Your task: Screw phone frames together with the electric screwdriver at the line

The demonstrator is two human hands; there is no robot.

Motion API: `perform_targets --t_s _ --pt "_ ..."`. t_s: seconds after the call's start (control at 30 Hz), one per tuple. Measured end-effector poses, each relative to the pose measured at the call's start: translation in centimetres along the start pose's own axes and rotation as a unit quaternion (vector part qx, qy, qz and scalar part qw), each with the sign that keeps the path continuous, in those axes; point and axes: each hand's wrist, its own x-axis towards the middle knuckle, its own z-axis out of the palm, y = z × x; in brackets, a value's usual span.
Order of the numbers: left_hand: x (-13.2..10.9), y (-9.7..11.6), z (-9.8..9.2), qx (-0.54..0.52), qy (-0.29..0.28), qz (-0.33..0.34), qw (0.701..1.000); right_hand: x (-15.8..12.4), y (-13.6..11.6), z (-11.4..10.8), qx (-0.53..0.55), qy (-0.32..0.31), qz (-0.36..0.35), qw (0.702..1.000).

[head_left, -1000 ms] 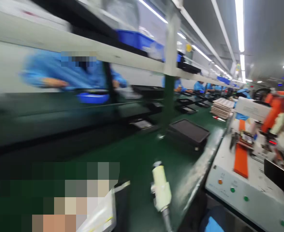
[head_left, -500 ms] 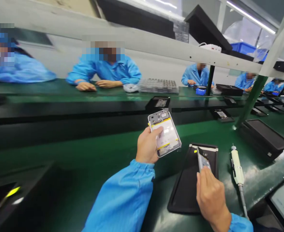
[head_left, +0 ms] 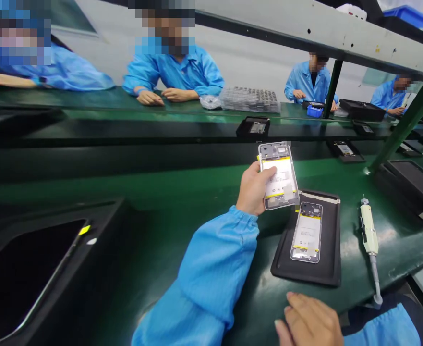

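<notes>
My left hand (head_left: 255, 188) grips a phone mid-frame (head_left: 279, 178) by its edge, holding it tilted above a black rubber mat (head_left: 307, 276). The frame has a silver rim and a battery with yellow tape. A second, similar frame (head_left: 306, 232) lies flat on the mat, apart from the raised one. My right hand (head_left: 307, 322) rests at the bottom of the view, just below the mat's near edge, holding nothing. To the right of the mat stands a cream electric screwdriver (head_left: 368, 235), lying on the green bench.
A green bench (head_left: 161, 185) runs across the view, with a dark conveyor rail (head_left: 125, 129) beyond it carrying black trays. Co-workers in blue smocks sit across the line beside a clear tray of parts (head_left: 250, 100). A large black tray (head_left: 34, 269) lies at the near left.
The second frame has left my right hand and now lies flat on the mat. My right hand has drawn back toward me. The view has tilted level, and my left hand shows higher.
</notes>
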Motion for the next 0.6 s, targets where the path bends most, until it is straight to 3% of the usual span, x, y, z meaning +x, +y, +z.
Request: perform_targets --t_s 0.07,0.13,0.23,0.3,0.37,0.47,0.53,0.6 --pt "-0.7 -0.4 0.4 -0.009 -0.05 -0.01 0.999 2.7 2.1 -2.6 0.025 -0.015 0.032 0.999" --pt "-1.7 -0.9 1.1 -0.02 -0.111 -0.028 0.993 5.6 4.5 -4.9 0.034 -0.008 0.13 0.991" --pt "-3.9 -2.4 2.5 -0.03 -0.22 -0.065 0.973 9.2 7.6 -6.8 0.093 0.012 0.316 0.944" --pt "-5.6 -3.7 3.7 -0.031 -0.301 -0.089 0.949 11.0 8.9 -6.9 0.156 0.026 0.38 0.911" --pt "-7.0 -5.1 4.8 -0.021 -0.367 -0.098 0.925 12.2 9.6 -6.4 0.169 0.03 0.389 0.905" --pt "-8.6 -6.4 6.0 0.038 -0.397 -0.052 0.916 13.2 10.2 -5.3 0.072 0.049 0.383 0.92" --pt "-9.1 -6.3 6.2 0.072 -0.417 -0.019 0.906 13.3 10.5 -4.8 0.019 0.068 0.382 0.922" --pt "-8.7 -5.5 5.8 0.081 -0.493 -0.032 0.866 13.3 10.8 -4.8 0.014 0.093 0.38 0.92"
